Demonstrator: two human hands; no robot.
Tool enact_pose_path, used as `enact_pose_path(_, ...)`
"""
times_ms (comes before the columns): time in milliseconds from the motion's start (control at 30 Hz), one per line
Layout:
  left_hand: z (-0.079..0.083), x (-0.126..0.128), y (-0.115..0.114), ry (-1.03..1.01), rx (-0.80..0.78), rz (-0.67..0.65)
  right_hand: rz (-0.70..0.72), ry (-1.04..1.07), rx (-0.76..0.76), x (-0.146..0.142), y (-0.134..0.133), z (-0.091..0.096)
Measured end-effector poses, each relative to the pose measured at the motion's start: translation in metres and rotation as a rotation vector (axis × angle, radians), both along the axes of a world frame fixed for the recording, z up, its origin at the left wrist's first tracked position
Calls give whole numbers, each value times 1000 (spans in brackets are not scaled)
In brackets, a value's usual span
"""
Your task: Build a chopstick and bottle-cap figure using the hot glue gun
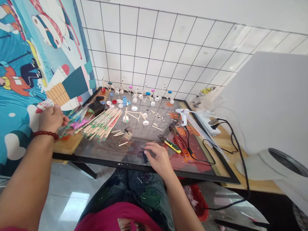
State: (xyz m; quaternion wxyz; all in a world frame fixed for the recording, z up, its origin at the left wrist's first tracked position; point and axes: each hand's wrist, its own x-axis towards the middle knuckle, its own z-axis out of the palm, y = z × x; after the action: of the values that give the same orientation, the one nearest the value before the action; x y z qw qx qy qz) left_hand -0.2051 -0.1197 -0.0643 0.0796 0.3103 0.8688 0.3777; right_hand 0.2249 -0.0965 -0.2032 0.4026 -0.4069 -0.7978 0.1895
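Note:
My left hand (pixel 52 119) reaches out to the far left of the glass-topped table (pixel 107 154), its fingers closed on a clear plastic packet (pixel 77 120) of colourful pieces. Just right of that packet lies a heap of wooden sticks (pixel 103 124). My right hand (pixel 157 157) rests flat on the glass near the front edge, fingers spread, beside a yellow-handled cutter (pixel 171 144). A red bead bracelet (pixel 45 133) is on my left wrist.
Stick-and-bottle-cap models (pixel 135 94) stand along the back of the table by the tiled wall. A white glue gun (pixel 183 113), a power strip (pixel 207 125) and black cables (pixel 235 143) lie to the right. A large white object (pixel 277 107) fills the right side.

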Motion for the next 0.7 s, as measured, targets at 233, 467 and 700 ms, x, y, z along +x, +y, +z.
enact_pose_path(233,-7,-24,-4,247,-71,-85,1,-56,51,1,-2,0)
enact_pose_path(467,-1,-6,33,362,-112,-240,-1,-74,85,0,-5,2)
enact_pose_path(700,16,-19,50,418,-312,-197,-10,-95,101,2,-7,2)
